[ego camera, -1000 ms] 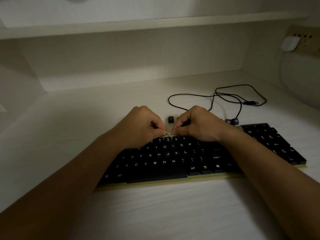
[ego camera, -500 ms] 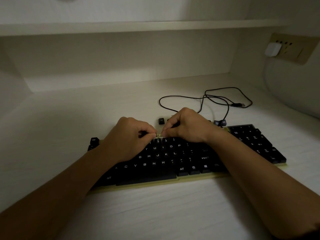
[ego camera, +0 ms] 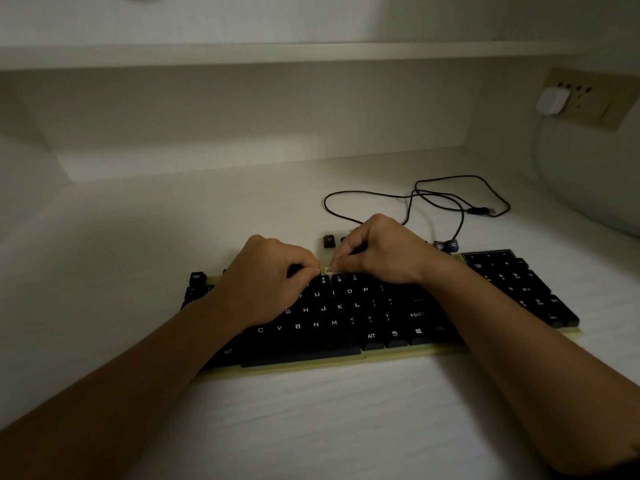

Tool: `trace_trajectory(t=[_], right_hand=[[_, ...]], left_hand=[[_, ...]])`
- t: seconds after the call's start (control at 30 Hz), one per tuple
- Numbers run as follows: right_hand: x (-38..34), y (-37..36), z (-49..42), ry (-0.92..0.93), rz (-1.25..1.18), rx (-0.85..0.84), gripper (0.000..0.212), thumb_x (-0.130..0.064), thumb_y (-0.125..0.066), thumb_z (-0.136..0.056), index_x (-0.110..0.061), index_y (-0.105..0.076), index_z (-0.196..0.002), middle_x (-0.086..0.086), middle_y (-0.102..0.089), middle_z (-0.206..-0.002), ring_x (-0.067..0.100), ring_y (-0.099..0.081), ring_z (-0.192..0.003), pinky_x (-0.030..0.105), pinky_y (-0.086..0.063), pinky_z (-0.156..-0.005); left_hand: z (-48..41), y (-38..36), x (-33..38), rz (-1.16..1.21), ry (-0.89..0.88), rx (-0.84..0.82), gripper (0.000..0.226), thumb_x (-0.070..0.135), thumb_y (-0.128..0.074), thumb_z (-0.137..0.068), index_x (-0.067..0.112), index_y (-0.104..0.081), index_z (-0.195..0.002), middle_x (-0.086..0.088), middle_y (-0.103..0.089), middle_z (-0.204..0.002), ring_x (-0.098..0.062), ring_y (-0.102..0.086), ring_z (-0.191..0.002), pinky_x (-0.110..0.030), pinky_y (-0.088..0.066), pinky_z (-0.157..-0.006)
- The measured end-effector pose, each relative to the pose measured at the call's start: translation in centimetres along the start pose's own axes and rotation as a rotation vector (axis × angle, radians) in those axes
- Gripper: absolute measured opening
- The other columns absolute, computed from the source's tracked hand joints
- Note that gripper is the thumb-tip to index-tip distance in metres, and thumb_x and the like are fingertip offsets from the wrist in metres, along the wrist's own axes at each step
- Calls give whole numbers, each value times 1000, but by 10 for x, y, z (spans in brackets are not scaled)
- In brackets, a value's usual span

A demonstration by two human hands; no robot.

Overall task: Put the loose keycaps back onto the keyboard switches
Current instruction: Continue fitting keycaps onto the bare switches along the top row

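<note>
Left hand (ego camera: 266, 282) and right hand (ego camera: 384, 252) curl fingers (ego camera: 311, 267) at a pale switch (ego camera: 325, 270) in the far row of the keyboard (ego camera: 346, 306); what they grip, I cannot tell; a loose keycap (ego camera: 329, 241) lies just beyond the keyboard, nearer the right hand.

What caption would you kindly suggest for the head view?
Left hand and right hand, both curled, meet at the keyboard's top row; a loose keycap lies behind.

View: over the last second my view has swung left.
Grip: the left hand (ego camera: 273, 282) and right hand (ego camera: 384, 252), pinching a pale piece (ego camera: 325, 270), now sit slightly further left in my frame.
Keyboard (ego camera: 346, 320): the end left of the grip, with its corner keycap (ego camera: 197, 277), has come into view.
Wall socket (ego camera: 588, 98): right of and beyond the grip, I now see more of it.
</note>
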State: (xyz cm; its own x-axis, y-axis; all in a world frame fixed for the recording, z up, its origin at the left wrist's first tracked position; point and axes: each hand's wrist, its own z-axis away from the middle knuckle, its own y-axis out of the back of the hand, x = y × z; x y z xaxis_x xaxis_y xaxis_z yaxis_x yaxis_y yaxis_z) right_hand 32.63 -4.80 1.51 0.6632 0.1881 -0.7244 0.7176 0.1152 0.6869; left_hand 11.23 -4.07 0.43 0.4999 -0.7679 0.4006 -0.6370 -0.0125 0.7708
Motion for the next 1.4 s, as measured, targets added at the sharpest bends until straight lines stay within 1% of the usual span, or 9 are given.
trace_trajectory(t=[0.1, 0.2, 0.33, 0.43, 0.6, 0.7, 0.83, 1.07, 1.4], right_hand=[[0, 1, 0, 8, -3, -5, 1, -24, -82, -80, -23, -82, -81, -13, -76, -73, -6, -66, -72, 7, -46, -67], [2, 1, -1, 13, 11, 5, 1, -24, -81, -81, -23, -82, -81, -11, -76, -76, -3, -67, -73, 10, -50, -71], [3, 0, 0, 21, -3, 4, 1, -22, -81, -81, -22, -82, -82, -12, -76, -75, -3, -67, -73, 10, -49, -69], [3, 1, 1, 15, 7, 3, 1, -22, -81, -82, -22, -81, -82, -14, -74, -74, -6, -65, -71, 8, -46, -67], [3, 1, 2, 26, 54, 10, 4, -26, -77, -85, -24, -80, -82, -13, -74, -79, 2, -68, -80, 22, -55, -79], [6, 5, 4, 38, 72, 11, 11, -28, -74, -87, -20, -79, -83, -10, -73, -80, 7, -68, -80, 25, -56, -77], [12, 15, 7, 10, 85, 33, 13, -30, -74, -87, -20, -78, -79, -9, -73, -77, 7, -68, -76, 26, -57, -75], [18, 17, 7, 14, 98, 20, 11, -25, -71, -89, -20, -79, -83, -6, -75, -84, 10, -69, -80, 33, -59, -82], [17, 11, 4, 43, 169, 14, 12, -24, -69, -88, -20, -79, -82, -8, -75, -83, 7, -68, -79, 35, -59, -80]], left_hand=[[1, -1, 0, 0, -17, 28, 16, 21, -63, -84, 15, -77, -82, 1, -76, -73, -15, -69, -60, -34, -56, -62], [0, -2, 1, -35, -54, 31, 13, 14, -63, -83, 11, -74, -78, -4, -76, -78, -20, -71, -67, -36, -56, -64], [1, 0, 5, -41, -28, 30, 20, 18, -59, -79, 12, -78, -80, 0, -77, -96, -7, -71, -84, -18, -54, -82], [1, -1, 9, -52, -22, 17, 27, 22, -53, -80, 13, -78, -85, 1, -77, -98, -7, -71, -85, -21, -55, -83], [-1, -1, 3, 9, 147, 66, 39, 11, -61, -83, 18, -64, -121, 5, -75, -96, -4, -70, -79, -25, -58, -79], [-9, 0, 4, -39, 218, -37, 33, 11, -61, -86, 19, -66, -117, 5, -75, -90, -5, -68, -72, -24, -56, -76], [-37, 1, 7, -185, 213, -142, 27, 22, -56, -86, 24, -69, -110, 7, -74, -102, -9, -63, -84, -32, -53, -85], [-81, -20, 2, -251, 300, -267, 32, 20, -69, -85, 21, -68, -117, -1, -68, -117, -16, -63, -103, -29, -50, -89], [-84, -31, -8, -252, 275, -190, 25, 13, -69, -82, 15, -74, -106, -3, -74, -104, -14, -68, -94, -17, -44, -79]])
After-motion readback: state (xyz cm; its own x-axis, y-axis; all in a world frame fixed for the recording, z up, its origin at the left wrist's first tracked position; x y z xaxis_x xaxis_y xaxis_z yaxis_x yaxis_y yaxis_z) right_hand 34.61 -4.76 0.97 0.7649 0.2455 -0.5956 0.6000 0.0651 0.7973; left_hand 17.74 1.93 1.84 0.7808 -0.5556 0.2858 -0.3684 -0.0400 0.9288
